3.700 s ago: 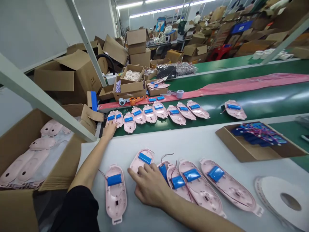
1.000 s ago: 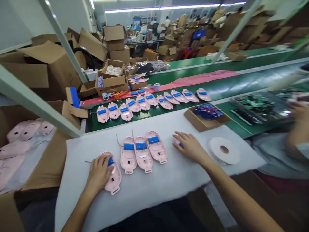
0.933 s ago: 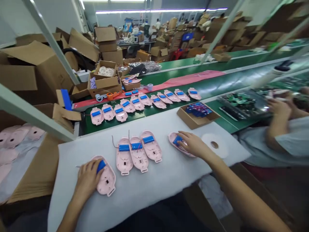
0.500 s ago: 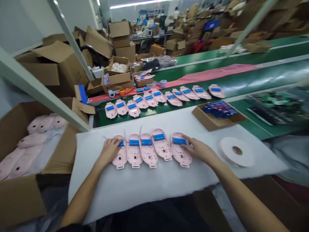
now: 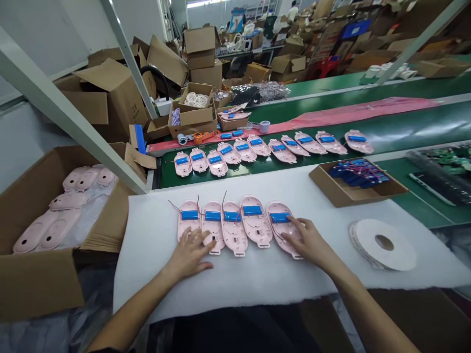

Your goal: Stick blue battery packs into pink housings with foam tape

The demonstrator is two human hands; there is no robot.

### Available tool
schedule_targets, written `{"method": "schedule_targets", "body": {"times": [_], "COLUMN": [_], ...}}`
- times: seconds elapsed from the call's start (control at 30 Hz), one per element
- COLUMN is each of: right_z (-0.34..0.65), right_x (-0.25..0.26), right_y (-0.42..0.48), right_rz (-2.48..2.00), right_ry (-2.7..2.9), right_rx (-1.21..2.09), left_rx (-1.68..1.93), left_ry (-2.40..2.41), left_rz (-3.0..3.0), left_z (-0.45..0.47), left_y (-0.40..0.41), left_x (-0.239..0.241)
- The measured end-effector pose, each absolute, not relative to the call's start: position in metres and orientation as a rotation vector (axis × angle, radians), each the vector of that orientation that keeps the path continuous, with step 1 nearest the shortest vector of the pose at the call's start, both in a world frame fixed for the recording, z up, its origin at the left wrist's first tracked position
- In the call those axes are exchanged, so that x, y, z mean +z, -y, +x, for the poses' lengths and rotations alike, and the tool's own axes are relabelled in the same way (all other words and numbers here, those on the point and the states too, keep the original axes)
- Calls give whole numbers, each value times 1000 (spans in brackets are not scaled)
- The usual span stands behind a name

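Several pink plastic shell halves lie open side by side on a white foam sheet, each with a blue battery pack inside. My left hand is spread flat, its fingers over the lower ends of the leftmost shell and the shell beside it. Thin wires stick up from these shells. My right hand rests on the right edge of the rightmost shell, fingers apart. Its fingertips touch near the blue battery pack, and the thumb lies lower on the shell.
Behind, a row of similar shells lies on the green conveyor. At right are a carton of blue battery packs and a white tape roll. A large carton of pink shells stands left, beside a slanted metal post.
My left hand has moved down from the leftmost shell's battery pack to the shells' lower ends, its fingers now spread. The right hand stays at the rightmost shell, now more tilted. The view has shifted.
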State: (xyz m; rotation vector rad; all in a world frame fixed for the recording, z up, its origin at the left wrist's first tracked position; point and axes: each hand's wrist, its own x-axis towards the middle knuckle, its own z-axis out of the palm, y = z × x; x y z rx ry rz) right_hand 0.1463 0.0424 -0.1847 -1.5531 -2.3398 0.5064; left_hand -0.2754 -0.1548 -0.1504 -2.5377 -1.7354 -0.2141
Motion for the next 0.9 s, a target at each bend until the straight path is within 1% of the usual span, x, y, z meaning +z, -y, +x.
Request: {"method": "schedule_targets", "body": {"times": [0.1, 0.17, 0.33, 0.47, 0.7, 0.9], "right_z": [133, 131, 133, 129, 135, 152], "right_x": [-182, -181, -184, -187, -193, -219], "right_y": [-41, -37, -23, -19, -20, -21], "right_rz": [-1552, -1528, -1401, -1364, -1251, -1205], "right_ry": [2391, 2379, 2352, 2261, 2104, 2015], "right_rx": [233, 121, 104, 141, 211, 170], "left_rx": [-133, -115, -85, -47, -93, -185], "left_ry": [1630, 1638, 1639, 1645, 1426, 1496], "left_rz": [-2508, -2467, -2394, -2338, -2396, -2189], "left_z": [-264, -269, -283, -294, -330, -376], "left_y": [153, 149, 144, 138, 131, 142], "left_x": [-161, -165, -164, -154, -110, -51]}}
